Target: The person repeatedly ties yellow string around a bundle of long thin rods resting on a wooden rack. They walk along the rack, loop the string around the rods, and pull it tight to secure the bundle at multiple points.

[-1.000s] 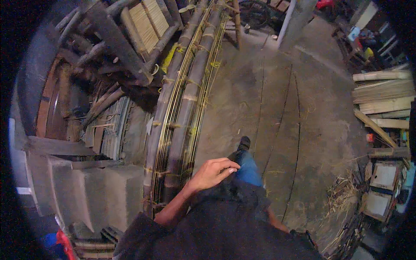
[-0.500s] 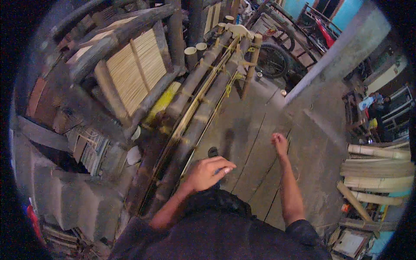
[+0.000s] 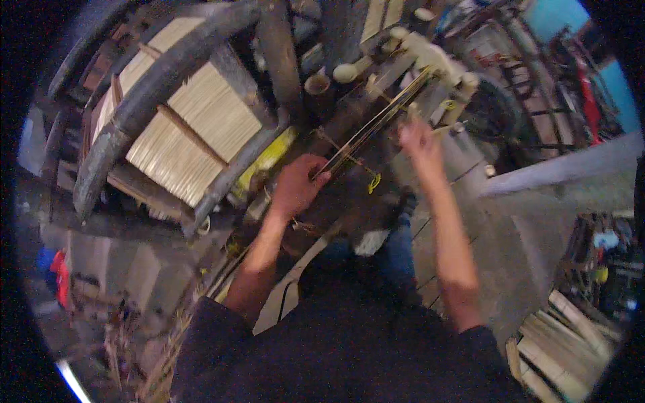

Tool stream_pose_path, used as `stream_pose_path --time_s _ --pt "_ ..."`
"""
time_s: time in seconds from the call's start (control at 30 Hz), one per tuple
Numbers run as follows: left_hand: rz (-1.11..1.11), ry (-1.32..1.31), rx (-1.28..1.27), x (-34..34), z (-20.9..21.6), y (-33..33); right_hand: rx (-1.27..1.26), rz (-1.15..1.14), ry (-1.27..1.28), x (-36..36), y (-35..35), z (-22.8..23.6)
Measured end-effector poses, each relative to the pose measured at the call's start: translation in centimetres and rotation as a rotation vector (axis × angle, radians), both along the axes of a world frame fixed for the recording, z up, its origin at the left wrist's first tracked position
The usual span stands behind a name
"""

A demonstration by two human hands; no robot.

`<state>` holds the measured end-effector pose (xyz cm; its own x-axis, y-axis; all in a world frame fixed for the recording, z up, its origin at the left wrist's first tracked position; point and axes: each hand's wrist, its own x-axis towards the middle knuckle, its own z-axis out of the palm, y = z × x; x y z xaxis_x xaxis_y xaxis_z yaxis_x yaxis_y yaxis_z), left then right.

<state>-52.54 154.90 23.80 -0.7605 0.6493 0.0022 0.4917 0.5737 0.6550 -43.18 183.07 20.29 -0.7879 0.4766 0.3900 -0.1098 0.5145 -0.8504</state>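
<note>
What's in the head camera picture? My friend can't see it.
Someone's left hand is at long, thin yellowish strands; the blurry right hand is farther along them. A pale slatted panel is on the left.

No readable text, label, number or sign.
No lettering can be made out on the thin strands (image 3: 380,122), the yellow item (image 3: 267,157), the pale slatted panel (image 3: 216,107), the dark shirt (image 3: 336,342) or the blue wall (image 3: 618,97); the view is blurred and grainy, and small things toward its dark rim are too smeared to read.
</note>
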Motion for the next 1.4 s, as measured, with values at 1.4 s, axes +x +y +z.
stream_pose_path --time_s 1.4 --pt "0.39 -0.095 -0.066 -5.2 -1.3 17.8 -0.385 0.422 -0.438 -8.3 19.0 -2.3"
